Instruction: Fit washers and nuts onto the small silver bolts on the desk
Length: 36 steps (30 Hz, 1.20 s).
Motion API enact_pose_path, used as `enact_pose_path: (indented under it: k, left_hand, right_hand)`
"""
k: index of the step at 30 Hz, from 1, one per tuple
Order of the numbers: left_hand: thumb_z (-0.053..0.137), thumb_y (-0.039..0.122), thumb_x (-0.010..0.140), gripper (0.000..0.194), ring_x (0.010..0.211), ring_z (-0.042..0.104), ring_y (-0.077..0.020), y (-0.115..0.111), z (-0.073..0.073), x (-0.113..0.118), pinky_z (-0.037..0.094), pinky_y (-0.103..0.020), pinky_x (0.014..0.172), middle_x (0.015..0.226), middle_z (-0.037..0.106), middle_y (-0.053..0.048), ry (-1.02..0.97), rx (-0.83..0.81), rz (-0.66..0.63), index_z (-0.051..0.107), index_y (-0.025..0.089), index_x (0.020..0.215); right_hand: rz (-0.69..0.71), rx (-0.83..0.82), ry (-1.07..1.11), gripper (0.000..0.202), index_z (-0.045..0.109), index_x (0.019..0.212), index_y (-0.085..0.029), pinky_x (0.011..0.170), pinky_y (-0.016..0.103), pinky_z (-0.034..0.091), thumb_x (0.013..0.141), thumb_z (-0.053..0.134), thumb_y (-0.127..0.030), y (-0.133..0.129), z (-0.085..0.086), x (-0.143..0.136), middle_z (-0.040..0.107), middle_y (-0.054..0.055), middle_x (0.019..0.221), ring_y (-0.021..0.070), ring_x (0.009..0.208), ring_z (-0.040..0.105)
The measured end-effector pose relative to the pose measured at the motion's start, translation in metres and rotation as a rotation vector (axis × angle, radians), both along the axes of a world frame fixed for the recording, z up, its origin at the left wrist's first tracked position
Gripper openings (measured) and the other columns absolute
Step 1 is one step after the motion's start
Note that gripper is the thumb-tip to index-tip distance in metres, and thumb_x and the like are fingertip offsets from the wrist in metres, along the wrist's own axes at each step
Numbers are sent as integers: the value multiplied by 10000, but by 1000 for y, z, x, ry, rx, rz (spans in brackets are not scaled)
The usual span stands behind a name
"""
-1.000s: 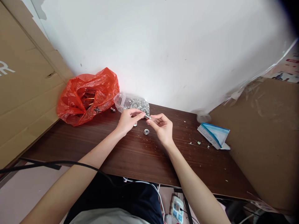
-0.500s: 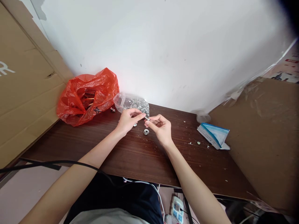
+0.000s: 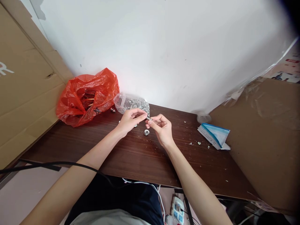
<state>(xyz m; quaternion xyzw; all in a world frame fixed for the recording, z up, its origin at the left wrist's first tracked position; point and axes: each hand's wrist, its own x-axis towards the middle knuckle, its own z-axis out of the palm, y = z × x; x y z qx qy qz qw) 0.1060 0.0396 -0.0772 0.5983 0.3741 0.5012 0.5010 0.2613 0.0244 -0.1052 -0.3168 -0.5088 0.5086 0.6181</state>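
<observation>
Between my two hands is a small, thin grey metal piece (image 3: 148, 118), perhaps a screw. Its left end is pinched in the fingertips of my left hand (image 3: 132, 120). The fingers of my right hand (image 3: 162, 128) close on its other end. Just below, a round metal washer-like part (image 3: 146, 132) lies on the dark wooden table (image 3: 131, 156). Another small metal part (image 3: 135, 125) is partly hidden under my left hand. Behind my left hand sits a clear plastic bag (image 3: 136, 102) of metal pieces.
A red plastic bag (image 3: 103, 87) with thin items inside stands at the back left. To the right are a blue-and-white packet (image 3: 214, 136) and a clear round container (image 3: 203, 117). Cardboard flanks both sides; a black cable (image 3: 70, 162) crosses above my left forearm.
The fingertips of both hands have shifted very slightly to the right with the thin piece. The parts on the table have stayed in place.
</observation>
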Motion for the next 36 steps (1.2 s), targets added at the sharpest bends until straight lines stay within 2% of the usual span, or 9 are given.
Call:
enact_pose_path:
  k: [4,10,15,17,21,24,30,33,36]
  left_hand:
    - [668,308,759,250,900,596,-164,1,0,2,438,-242,688,1022,677,-69,17,55,27,682,161,961]
    - [667,382,754,247,726,572,-140,2,-1,3,423,-255,677,747,659,-33,75,102,50,668,136,762]
    - [657,276,723,175,671,533,-117,-1,3,1,369,-224,561,769,630,-24,54,50,33,688,159,849]
    - [644,324,749,195,607,495,-97,0,2,2,320,-207,500,712,589,-12,29,1,33,672,161,852]
    - [623,469,788,332,498,384,-65,2,-2,2,259,-196,451,554,450,28,45,-44,13,605,146,712]
    - [649,449,768,312,504,396,-65,1,-2,1,272,-191,450,559,472,22,66,-59,-31,610,145,713]
    - [646,245,702,164,556,452,-61,-3,6,0,314,-181,466,755,603,-4,1,-98,-67,658,173,848]
    - [653,290,716,156,535,443,-58,-4,8,2,327,-186,468,692,572,2,-29,-103,-53,661,165,809]
    - [667,392,739,245,514,437,-59,-4,7,3,321,-189,458,629,544,4,-32,-112,-33,661,151,783]
  right_hand:
    - [-21,8,-20,282,606,742,-207,671,324,589,637,835,-334,0,2,1,723,-14,697,145,607,685]
    - [-33,-2,-41,296,595,740,-209,640,325,583,630,834,-346,-1,3,1,729,-4,719,152,604,682]
    - [-10,2,-5,261,608,748,-201,626,292,571,653,827,-307,0,2,2,736,-1,728,137,609,680]
    - [-2,0,10,253,613,748,-200,622,285,569,652,828,-292,0,2,2,738,-2,730,134,608,680]
    - [-10,-1,-2,263,613,751,-200,629,298,573,645,831,-301,-1,3,2,737,1,728,141,606,681]
    - [-21,-6,-28,273,605,755,-200,638,309,578,648,826,-319,-1,4,3,738,7,726,144,603,678]
    - [-25,9,-34,280,604,745,-204,620,300,577,644,828,-337,-1,4,2,735,1,728,143,609,681]
    - [-22,8,-43,276,605,755,-207,635,307,581,651,824,-339,-1,4,2,732,-1,724,145,615,682]
    - [-20,3,-48,288,599,751,-207,625,310,580,643,827,-346,-2,4,2,726,-6,716,144,603,674]
